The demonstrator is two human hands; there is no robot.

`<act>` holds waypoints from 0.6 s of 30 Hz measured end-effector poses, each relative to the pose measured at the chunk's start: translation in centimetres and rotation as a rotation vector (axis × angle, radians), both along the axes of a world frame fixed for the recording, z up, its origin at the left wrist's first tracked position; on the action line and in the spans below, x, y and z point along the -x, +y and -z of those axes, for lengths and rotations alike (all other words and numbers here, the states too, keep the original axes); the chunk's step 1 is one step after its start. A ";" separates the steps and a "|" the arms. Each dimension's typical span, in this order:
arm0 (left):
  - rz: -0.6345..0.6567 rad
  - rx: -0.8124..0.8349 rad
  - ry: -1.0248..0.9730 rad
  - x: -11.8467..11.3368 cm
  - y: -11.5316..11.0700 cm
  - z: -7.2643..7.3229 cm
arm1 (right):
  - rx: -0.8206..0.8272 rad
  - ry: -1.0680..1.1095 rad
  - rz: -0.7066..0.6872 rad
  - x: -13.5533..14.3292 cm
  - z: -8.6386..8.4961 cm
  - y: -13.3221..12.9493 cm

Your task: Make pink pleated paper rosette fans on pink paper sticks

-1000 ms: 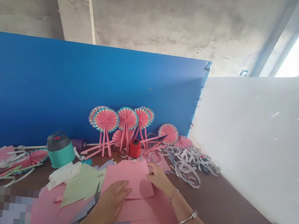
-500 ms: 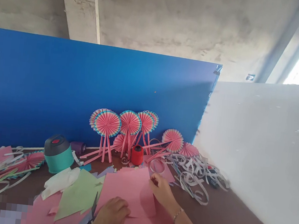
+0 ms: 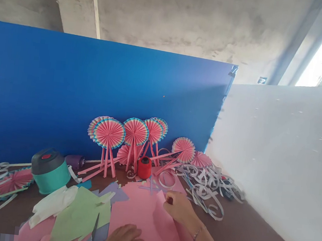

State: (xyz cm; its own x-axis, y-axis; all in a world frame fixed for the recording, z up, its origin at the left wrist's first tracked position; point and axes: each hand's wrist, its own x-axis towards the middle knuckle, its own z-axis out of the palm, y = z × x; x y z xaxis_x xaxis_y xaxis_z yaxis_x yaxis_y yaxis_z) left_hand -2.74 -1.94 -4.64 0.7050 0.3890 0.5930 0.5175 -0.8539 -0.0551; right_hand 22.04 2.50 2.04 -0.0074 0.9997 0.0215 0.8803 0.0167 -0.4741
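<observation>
A sheet of pink paper (image 3: pixel 142 218) lies on more pink sheets in front of me. My right hand (image 3: pixel 178 210) pinches its far right edge and lifts it, so the paper curves upward there. My left hand (image 3: pixel 124 239) rests flat on the lower part of the sheet, fingers slightly spread; its wrist is cut off by the frame. Just left of that hand, a dark pointed blade (image 3: pixel 96 223), apparently of scissors, shows over pale green paper (image 3: pixel 73 215). The rest of this tool is hard to make out.
Pink pleated paper fans (image 3: pixel 109 132) lean against the blue partition (image 3: pixel 66 87). A red container (image 3: pixel 145 168) stands before them. At left are a teal pot with a dark lid (image 3: pixel 50 174) and a purple cylinder (image 3: pixel 74 161). Curled white strips (image 3: pixel 203 182) lie at right by the white panel (image 3: pixel 284 149).
The lifted edge of the pink sheet has curled further, and my right hand has shifted slightly right and nearer. My view has turned a little, moving the background left.
</observation>
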 end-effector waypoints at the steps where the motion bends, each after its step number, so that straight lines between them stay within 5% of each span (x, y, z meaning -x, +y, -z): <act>1: -0.030 -0.011 0.022 0.2 0.1 -0.4 | 0.003 -0.003 0.005 -0.2 0.1 0.1; 7: -0.088 0.082 0.141 0.6 0.7 -0.7 | -0.273 -0.105 0.115 -1.3 1.9 1.5; 11: -0.050 0.177 0.189 0.5 0.9 0.0 | -0.283 -0.172 0.102 -1.5 2.4 2.0; 18: 0.005 0.113 0.083 0.4 0.3 -1.4 | -0.363 0.186 -0.022 -0.4 1.2 1.2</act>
